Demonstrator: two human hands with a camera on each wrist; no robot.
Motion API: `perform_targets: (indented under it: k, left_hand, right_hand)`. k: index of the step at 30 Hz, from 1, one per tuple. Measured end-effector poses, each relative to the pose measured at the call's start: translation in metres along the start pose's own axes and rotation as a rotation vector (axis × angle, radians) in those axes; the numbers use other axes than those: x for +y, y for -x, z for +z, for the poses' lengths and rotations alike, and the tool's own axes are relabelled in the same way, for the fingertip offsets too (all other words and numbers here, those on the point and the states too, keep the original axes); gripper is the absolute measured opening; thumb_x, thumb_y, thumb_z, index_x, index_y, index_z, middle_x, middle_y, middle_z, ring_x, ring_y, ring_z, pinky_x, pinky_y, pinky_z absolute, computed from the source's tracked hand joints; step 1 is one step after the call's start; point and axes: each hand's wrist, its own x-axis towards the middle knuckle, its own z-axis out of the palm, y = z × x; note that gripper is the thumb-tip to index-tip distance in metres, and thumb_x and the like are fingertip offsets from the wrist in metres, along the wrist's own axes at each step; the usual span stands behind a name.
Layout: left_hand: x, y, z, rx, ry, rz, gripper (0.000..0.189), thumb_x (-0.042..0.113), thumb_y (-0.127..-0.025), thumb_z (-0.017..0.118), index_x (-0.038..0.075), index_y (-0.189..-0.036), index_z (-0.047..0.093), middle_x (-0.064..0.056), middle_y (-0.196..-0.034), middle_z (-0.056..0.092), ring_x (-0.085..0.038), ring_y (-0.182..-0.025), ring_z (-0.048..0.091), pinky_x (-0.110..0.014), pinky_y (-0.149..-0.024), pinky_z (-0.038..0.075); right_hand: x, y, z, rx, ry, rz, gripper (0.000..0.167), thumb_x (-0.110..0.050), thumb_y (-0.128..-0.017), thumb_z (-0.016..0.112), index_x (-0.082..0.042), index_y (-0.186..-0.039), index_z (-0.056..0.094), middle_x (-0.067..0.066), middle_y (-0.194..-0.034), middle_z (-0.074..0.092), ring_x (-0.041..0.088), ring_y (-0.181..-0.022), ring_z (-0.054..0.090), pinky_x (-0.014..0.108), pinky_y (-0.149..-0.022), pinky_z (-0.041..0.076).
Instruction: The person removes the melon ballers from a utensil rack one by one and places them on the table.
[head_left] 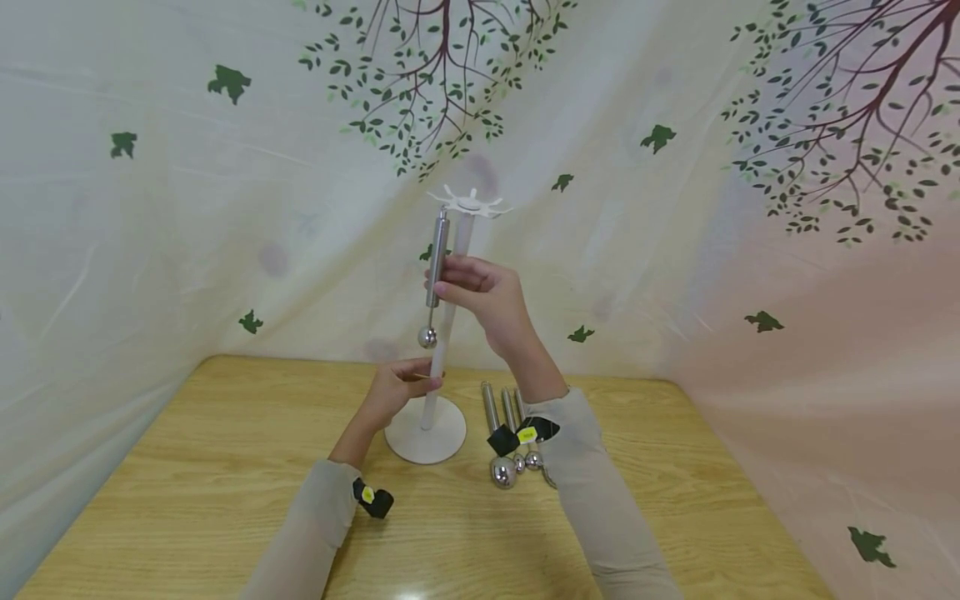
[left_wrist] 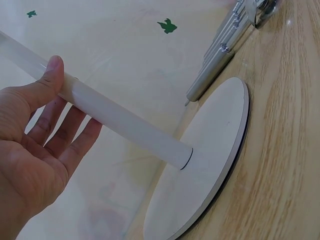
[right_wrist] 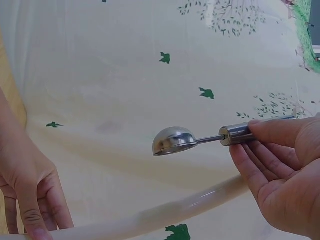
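A white stand with a slim pole (left_wrist: 135, 127), a round base (head_left: 415, 444) and a ring of prongs (head_left: 471, 203) on top rises from the table. My left hand (head_left: 388, 395) holds the pole low down, thumb on one side and fingers on the other. With my right hand (head_left: 491, 302) I pinch the handle of a metal scoop (right_wrist: 174, 140) beside the upper pole. The scoop hangs bowl downward, its handle end close under the prongs at their left side.
Several more metal utensils (head_left: 503, 472) with shiny handles lie on the wooden table (head_left: 187, 475) to the right of the base, partly hidden by my right wrist. A cloth backdrop (head_left: 337, 267) with printed branches and leaves stands behind the table.
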Motion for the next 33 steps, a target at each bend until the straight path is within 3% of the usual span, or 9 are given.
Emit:
perform_targets:
  k: [10, 18, 27, 33]
  left_hand:
    - [-0.001, -0.001, 0.0, 0.008, 0.008, -0.006, 0.039, 0.007, -0.09, 0.077, -0.001, -0.127, 0.069, -0.012, -0.11, 0.076, -0.013, -0.092, 0.073, -0.037, -0.09, 0.063]
    - [-0.001, -0.001, -0.001, -0.002, 0.003, -0.001, 0.041, 0.009, -0.09, 0.077, -0.001, -0.129, 0.068, -0.018, -0.114, 0.075, -0.013, -0.094, 0.072, -0.037, -0.091, 0.063]
    - [-0.001, -0.002, -0.002, -0.003, 0.006, -0.013, 0.039, 0.007, -0.091, 0.077, -0.002, -0.127, 0.069, -0.015, -0.113, 0.076, -0.013, -0.094, 0.072, -0.036, -0.091, 0.063]
    - [0.001, -0.001, 0.0, 0.004, 0.007, -0.025, 0.039, 0.008, -0.092, 0.076, -0.001, -0.128, 0.068, -0.014, -0.111, 0.075, -0.013, -0.093, 0.072, -0.037, -0.091, 0.063]
  right_hand:
    - [-0.007, -0.004, 0.0, 0.001, 0.051, 0.0, 0.036, 0.006, -0.09, 0.072, 0.008, -0.126, 0.065, 0.011, -0.111, 0.077, 0.012, -0.097, 0.075, 0.038, -0.1, 0.059]
    - [-0.01, -0.006, 0.002, -0.03, 0.08, 0.02, 0.035, 0.005, -0.089, 0.073, 0.006, -0.124, 0.067, 0.014, -0.113, 0.076, 0.016, -0.099, 0.075, 0.039, -0.101, 0.058]
    - [-0.004, 0.006, -0.002, -0.075, 0.099, 0.055, 0.036, 0.008, -0.089, 0.073, 0.009, -0.124, 0.066, 0.016, -0.113, 0.076, 0.015, -0.097, 0.075, 0.038, -0.098, 0.06]
    - [0.004, 0.02, -0.018, -0.079, 0.137, 0.09, 0.037, 0.005, -0.089, 0.073, 0.006, -0.125, 0.066, 0.018, -0.115, 0.075, 0.013, -0.098, 0.075, 0.035, -0.095, 0.061]
